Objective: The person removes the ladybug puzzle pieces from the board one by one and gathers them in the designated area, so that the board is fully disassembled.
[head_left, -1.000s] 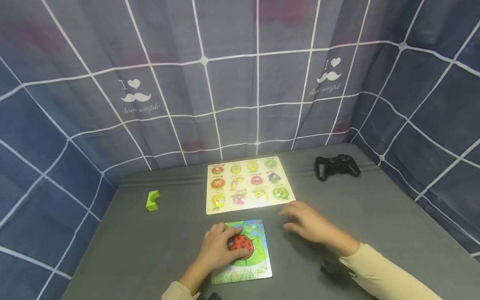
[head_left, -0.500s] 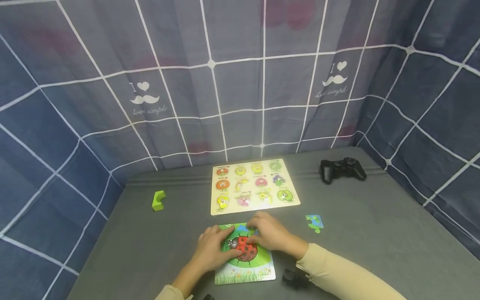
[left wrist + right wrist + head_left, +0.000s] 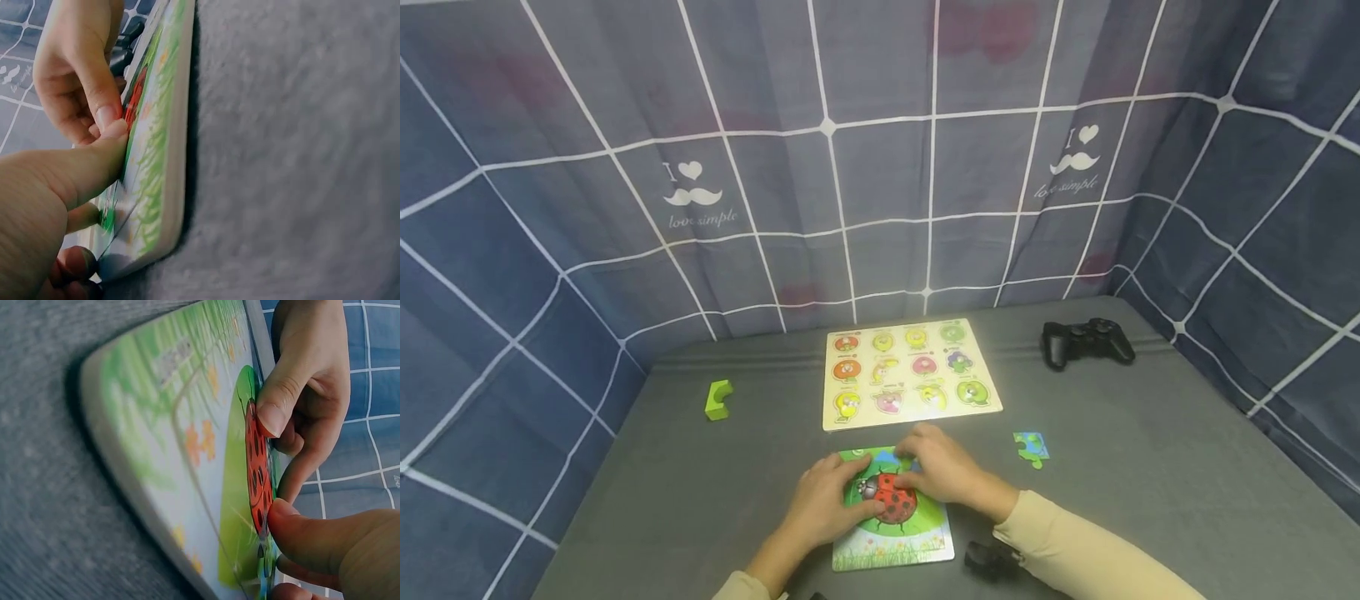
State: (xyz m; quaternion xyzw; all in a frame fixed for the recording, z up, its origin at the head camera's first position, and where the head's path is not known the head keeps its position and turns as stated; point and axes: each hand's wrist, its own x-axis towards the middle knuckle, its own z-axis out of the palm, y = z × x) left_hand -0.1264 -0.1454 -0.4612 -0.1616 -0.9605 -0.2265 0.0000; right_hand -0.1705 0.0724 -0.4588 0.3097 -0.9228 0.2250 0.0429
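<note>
A ladybug jigsaw puzzle [image 3: 895, 546] lies flat on the grey table, its red spotted beetle in the middle. My left hand [image 3: 826, 504] grips the puzzle at its left side, with the thumb on the ladybug and the index finger near the top left. At the upper right, my right hand [image 3: 947, 468] pinches at a puzzle piece mostly hidden under its fingers. In the right wrist view both thumbs touch the ladybug [image 3: 257, 478]. Off to the right lies a loose blue-and-green puzzle piece [image 3: 1032, 447].
Behind the puzzle lies a wooden fruit-and-vegetable peg board [image 3: 902, 375]. A black game controller [image 3: 1086, 341] sits at the back right. Far left stands a green arch-shaped block [image 3: 718, 401]. Checked dark-blue cloth [image 3: 880, 183] hangs round the table's back and sides.
My right hand has moved left from beside the puzzle onto its upper right, uncovering the loose piece. My left hand stays on the puzzle. Over the last half second the hands hardly move.
</note>
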